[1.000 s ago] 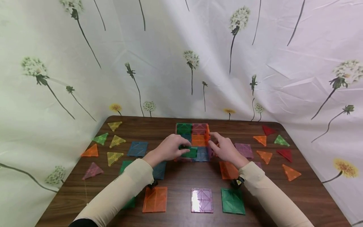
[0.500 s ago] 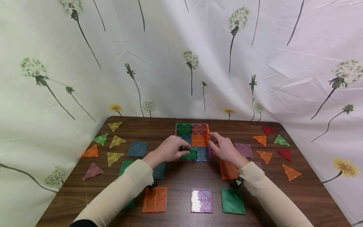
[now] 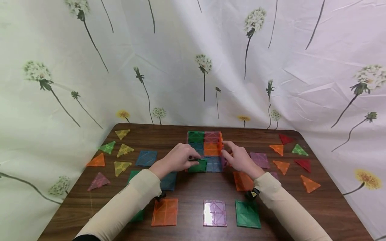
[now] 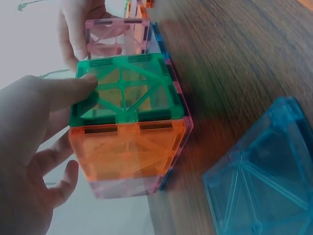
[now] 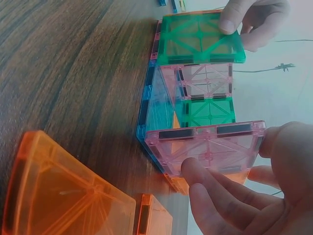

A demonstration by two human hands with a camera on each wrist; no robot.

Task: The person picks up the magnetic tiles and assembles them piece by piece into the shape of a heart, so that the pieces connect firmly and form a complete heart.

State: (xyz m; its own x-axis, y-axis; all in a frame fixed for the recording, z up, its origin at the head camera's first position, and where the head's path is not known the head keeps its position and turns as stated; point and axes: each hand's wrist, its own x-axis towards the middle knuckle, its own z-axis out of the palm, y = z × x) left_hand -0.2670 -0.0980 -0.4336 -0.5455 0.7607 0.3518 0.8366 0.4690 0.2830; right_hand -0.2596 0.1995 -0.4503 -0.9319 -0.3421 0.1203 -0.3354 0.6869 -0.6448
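On the table [image 3: 193, 189] we list one open-topped tile box [image 3: 212, 149], floored blue and orange; a left hand [image 3: 178, 158], pinching an upright green tile [image 4: 124, 84] at its front; a right hand [image 3: 239, 158], fingers loosely bent, touching its pink side tile [image 5: 222, 147].

The left hand [image 3: 176, 159] and the right hand [image 3: 240, 159] are both bare. The left sleeve [image 3: 137, 194] and the right sleeve [image 3: 280, 195] are cream in colour, with soft wrinkles. Black cloth [image 3: 87, 237] shows at the left sleeve's lower end. The small black wrist device [image 3: 251, 194] on the right has a yellowish mark.
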